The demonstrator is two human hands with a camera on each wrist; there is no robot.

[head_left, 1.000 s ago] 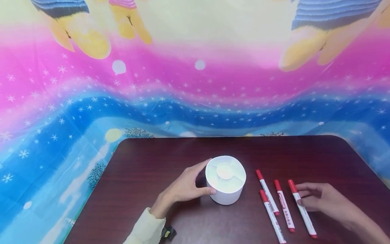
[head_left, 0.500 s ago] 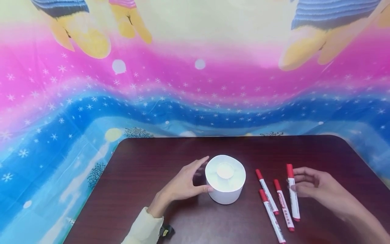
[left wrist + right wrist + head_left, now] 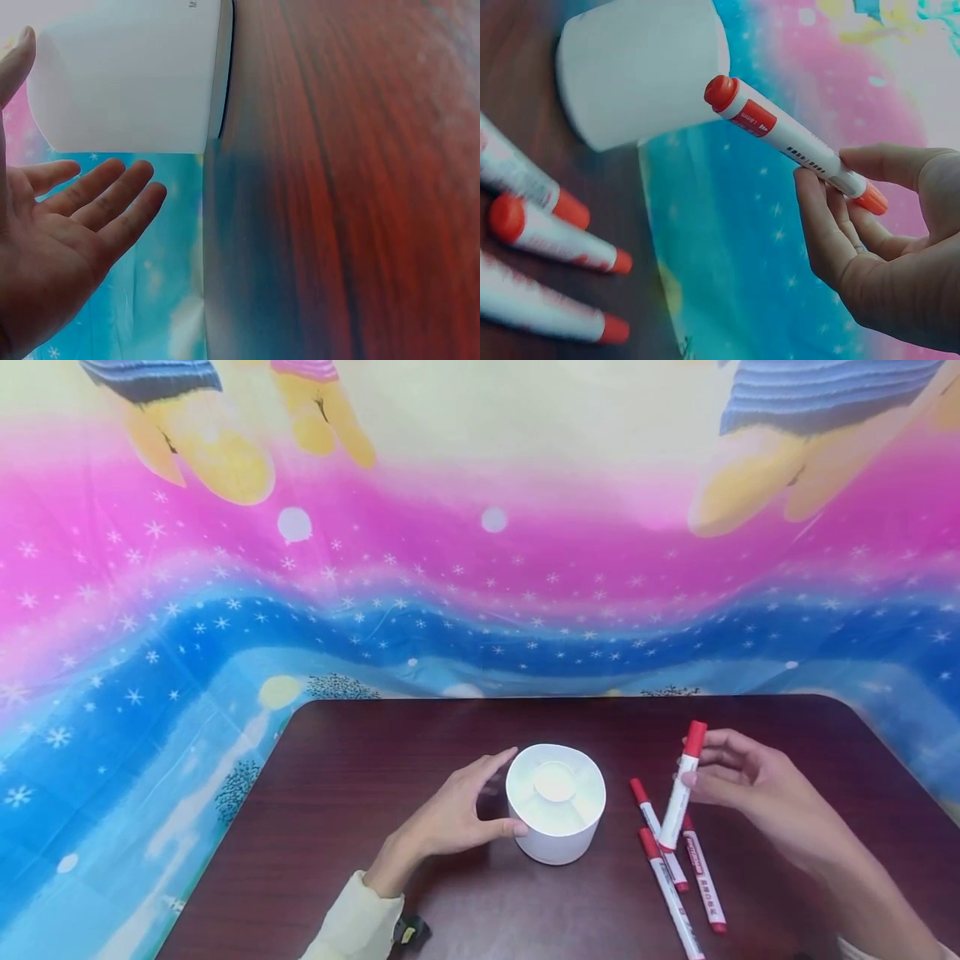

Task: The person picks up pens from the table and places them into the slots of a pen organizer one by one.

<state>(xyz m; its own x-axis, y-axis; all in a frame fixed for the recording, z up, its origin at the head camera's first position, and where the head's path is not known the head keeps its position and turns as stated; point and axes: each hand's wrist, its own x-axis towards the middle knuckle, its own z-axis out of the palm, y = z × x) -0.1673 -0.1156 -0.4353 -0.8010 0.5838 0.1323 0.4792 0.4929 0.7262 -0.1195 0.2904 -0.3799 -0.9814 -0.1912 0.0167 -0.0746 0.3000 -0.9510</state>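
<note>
My right hand [image 3: 761,789] pinches a white marker with red ends [image 3: 681,789] between thumb and fingers, tilted and raised over the other markers. In the right wrist view that marker [image 3: 787,142] slants between thumb and fingertips. A round white pen holder [image 3: 557,839] with inner compartments around a central ring stands upright on the table. Beside its left wall is my left hand [image 3: 450,822], thumb and fingers spread and relaxed. The left wrist view shows the open left palm [image 3: 67,240] next to the holder's wall [image 3: 127,82].
Several more red-capped markers lie right of the holder: one at the back [image 3: 649,814], one in front [image 3: 671,893] and one on the right [image 3: 705,881]. The dark wooden table [image 3: 390,735] meets a colourful printed cloth [image 3: 450,568] behind its far edge.
My right hand has lifted the rightmost marker off the table and carried it left and away from me, tilting it. The left hand has stayed beside the holder, nearly still.
</note>
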